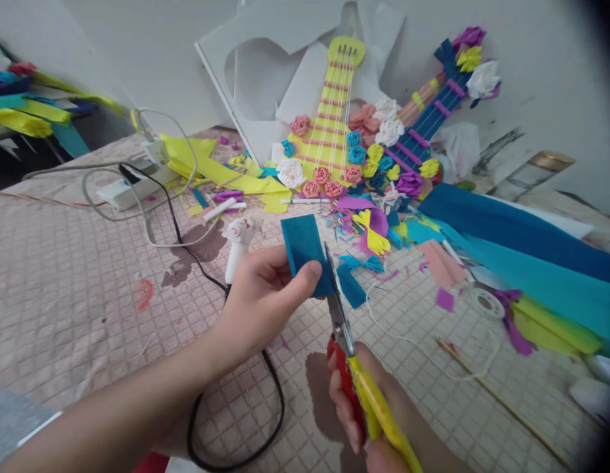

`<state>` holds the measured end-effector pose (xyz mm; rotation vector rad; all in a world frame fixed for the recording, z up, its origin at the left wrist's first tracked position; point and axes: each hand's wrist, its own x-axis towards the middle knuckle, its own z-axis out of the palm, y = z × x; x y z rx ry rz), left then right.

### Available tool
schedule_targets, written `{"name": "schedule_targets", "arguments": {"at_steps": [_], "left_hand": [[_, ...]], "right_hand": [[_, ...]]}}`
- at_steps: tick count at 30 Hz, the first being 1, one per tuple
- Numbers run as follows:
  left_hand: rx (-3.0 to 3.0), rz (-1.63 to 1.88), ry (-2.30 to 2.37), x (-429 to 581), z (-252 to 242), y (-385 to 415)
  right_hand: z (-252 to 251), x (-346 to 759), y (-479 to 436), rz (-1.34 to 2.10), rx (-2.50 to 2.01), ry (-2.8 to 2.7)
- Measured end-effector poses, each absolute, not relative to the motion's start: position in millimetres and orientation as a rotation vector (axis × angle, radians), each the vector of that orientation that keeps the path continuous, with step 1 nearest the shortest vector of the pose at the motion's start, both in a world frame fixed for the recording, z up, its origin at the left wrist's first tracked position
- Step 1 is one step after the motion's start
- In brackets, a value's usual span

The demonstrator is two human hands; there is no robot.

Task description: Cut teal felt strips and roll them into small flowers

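Observation:
My left hand point(263, 299) pinches a small teal piece of paper point(302, 246) between thumb and fingers, holding it upright above the floor. My right hand point(364, 407) grips scissors point(347, 341) with red and yellow handles. The blades point up and meet the right edge of the teal paper. A cut teal strip point(351, 286) lies just behind the blades.
A white glue gun point(238, 246) with a black cord point(236, 427) lies left of my hand. Paper guitars with paper roses point(334, 131) lean on the wall. Blue and teal paper sheets point(522, 249), scraps, white string point(433, 355) and a power strip point(125, 190) cover the tiled floor.

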<state>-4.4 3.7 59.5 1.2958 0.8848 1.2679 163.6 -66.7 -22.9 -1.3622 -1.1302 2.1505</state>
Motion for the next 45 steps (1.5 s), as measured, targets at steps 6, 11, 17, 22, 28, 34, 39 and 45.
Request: {"name": "schedule_targets", "arguments": {"at_steps": [6,11,17,22,28,34,39,45], "left_hand": [[1.294,1.243,0.856,-4,58,3],[1.325,1.243,0.817,-2,55,2],[1.364,1.234,0.825,-3,53,3],[1.386,1.223,0.842,-4,52,2],[1.403,1.213,0.878,-4,53,1],[1.407,1.188,0.944,-4,55,0],[1.396,1.178,0.972,-4,57,0],[1.403,1.199,0.961,-4,56,0]], "right_hand": [[-35,166,-56,2.417,-1.217,-0.946],[-38,168,-64,2.295,-1.143,-0.989],[-39,171,-67,2.290,-1.151,-0.976],[-36,172,-50,2.541,-1.204,-0.972],[-27,168,-52,2.482,-1.257,-0.921],[-25,166,-62,2.395,-1.303,-0.958],[-20,167,-60,2.357,-1.332,-0.974],[-14,164,-69,2.216,-1.362,-1.061]]}}
